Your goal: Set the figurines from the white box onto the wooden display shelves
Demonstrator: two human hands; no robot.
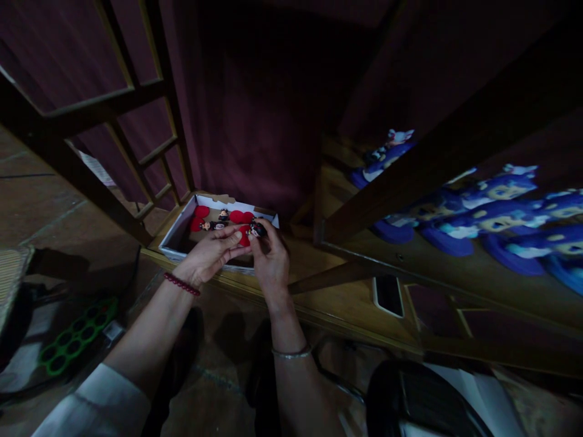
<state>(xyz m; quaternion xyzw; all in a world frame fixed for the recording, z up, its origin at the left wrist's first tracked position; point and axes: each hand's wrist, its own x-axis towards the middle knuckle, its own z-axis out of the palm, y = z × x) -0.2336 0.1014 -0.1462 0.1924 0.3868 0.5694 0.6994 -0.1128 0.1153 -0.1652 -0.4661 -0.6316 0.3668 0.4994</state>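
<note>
Both hands meet over the front right part of a shallow white cardboard box (175,227) on a wooden ledge. Between them is a small figurine (255,230) with black hair and a red round base. My left hand (213,252) pinches the red base from the left. My right hand (273,258) closes around the dark-haired part from the right. Inside the box lie more figurines (212,225) with black hair and red round bases (200,212). My fingers and the dim light hide the held figurine's finer detail.
To the right, a wooden shelf holds several blue figurines (496,218) on round bases. A phone (388,296) lies on the ledge (328,297). A wooden lattice frame (109,97) stands at left. Below are a green tray with round holes (77,337) and a black seat (423,400).
</note>
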